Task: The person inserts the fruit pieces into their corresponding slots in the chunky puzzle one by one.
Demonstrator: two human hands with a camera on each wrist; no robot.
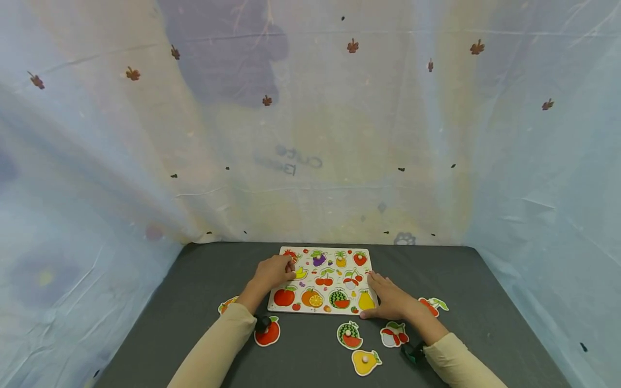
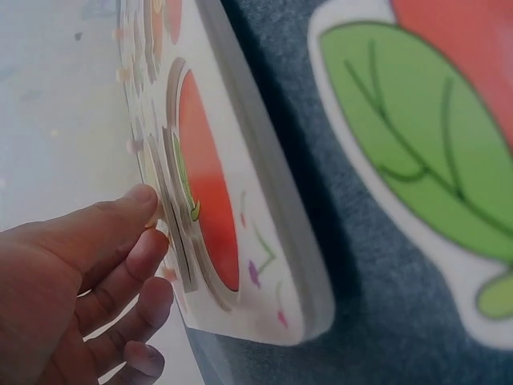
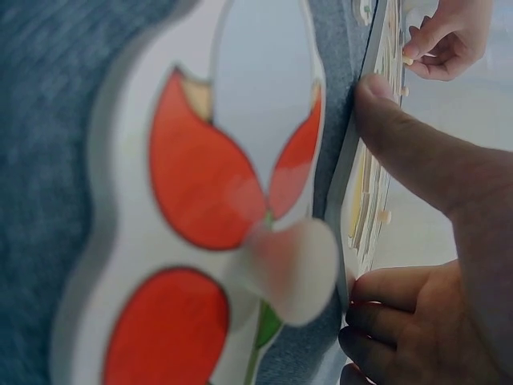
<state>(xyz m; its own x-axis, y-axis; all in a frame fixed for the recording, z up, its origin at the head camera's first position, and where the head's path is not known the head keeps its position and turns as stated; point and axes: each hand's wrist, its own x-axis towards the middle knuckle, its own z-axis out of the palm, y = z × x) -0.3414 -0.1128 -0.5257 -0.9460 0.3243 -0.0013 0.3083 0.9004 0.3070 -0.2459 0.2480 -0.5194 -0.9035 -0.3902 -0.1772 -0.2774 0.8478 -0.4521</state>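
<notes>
A white fruit puzzle board [image 1: 310, 269] lies on the dark table. At its left side my left hand [image 1: 275, 272] pinches the small knob of the banana piece [image 1: 301, 273] with thumb and forefinger; the other fingers curl loosely below in the left wrist view. That piece is at its place on the board. My right hand [image 1: 392, 299] rests along the board's right edge, thumb at the near corner and fingers extended up the side. Below it lies a loose cherry-like piece [image 1: 394, 334], its white knob [image 3: 292, 269] large and blurred in the right wrist view.
Loose pieces lie nearer me: an apple [image 1: 267, 331] by the left wrist, a watermelon [image 1: 350, 335], a pear [image 1: 366, 362]. An orange piece [image 1: 227, 305] is partly behind the left forearm, and a red piece with leaves [image 1: 434, 306] sits beyond the right one. A printed curtain [image 1: 310, 134] hangs behind the table.
</notes>
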